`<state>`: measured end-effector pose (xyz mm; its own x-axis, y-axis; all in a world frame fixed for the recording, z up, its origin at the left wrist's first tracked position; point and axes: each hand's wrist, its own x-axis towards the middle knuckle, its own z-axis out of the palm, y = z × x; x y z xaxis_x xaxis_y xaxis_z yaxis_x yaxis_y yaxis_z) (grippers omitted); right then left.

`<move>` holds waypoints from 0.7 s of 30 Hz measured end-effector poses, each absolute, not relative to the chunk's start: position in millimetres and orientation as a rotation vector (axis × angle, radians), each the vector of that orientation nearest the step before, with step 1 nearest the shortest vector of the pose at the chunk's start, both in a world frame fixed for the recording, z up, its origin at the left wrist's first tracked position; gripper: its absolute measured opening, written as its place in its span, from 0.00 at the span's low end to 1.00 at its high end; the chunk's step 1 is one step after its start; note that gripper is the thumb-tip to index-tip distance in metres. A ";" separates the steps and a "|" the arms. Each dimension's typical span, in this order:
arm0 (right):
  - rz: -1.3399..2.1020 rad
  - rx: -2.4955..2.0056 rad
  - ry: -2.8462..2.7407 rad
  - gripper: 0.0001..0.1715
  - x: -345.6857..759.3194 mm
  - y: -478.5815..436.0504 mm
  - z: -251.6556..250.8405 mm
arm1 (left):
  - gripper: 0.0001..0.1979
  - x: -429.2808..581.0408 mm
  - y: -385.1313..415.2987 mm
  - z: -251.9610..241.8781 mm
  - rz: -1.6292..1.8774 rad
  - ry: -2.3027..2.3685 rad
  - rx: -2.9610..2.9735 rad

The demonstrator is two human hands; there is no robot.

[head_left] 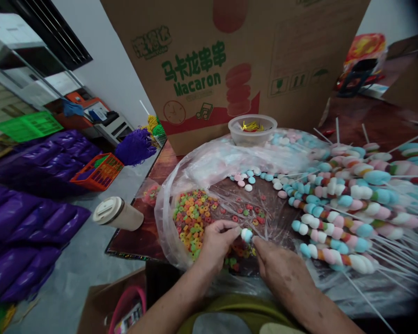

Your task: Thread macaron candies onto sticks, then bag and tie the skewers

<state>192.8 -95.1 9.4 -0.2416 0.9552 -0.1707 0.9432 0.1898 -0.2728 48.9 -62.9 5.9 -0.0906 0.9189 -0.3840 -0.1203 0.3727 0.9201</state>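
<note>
My right hand [285, 266] is closed around the lower end of a short candy skewer [246, 235], with a white and pale blue marshmallow piece showing past the fingertips. Just left of it, my left hand [216, 243] pinches at the skewer's tip; what sits between its thumb and finger is too small to make out. Beside the left hand lies a heap of colourful ring candies [191, 218] in a clear plastic bag [163, 218]. Loose red and green rings [257, 215] are scattered beyond my hands. Finished-looking marshmallow skewers [344, 227] are piled at the right.
Pink, white and blue candy discs [249, 181] lie farther back by a plastic tub [252, 130] of gold ties. A large cardboard box [195, 106] stands behind. A lidded cup [125, 215] is at the table's left edge. Purple bags [28, 232] fill the floor.
</note>
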 end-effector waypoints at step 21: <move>0.785 -1.673 -1.696 0.09 207.7 53.6 -19.2 | 0.02 65.0 77.5 -3.7 0.805 1.642 1.447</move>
